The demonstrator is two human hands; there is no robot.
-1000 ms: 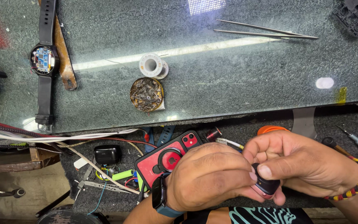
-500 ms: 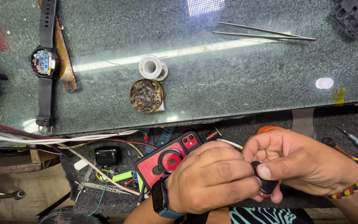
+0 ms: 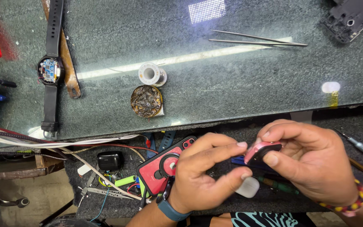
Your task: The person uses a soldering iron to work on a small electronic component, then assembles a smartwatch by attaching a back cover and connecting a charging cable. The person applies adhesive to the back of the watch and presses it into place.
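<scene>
Fingers: right hand (image 3: 311, 164) pinches pink case (image 3: 260, 150) | left hand (image 3: 206, 176) fingers apart | case underside hidden

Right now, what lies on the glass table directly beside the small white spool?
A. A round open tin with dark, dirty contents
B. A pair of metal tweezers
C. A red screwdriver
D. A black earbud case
A: the round tin sits just below the white spool, almost touching it, on the glass table.
</scene>
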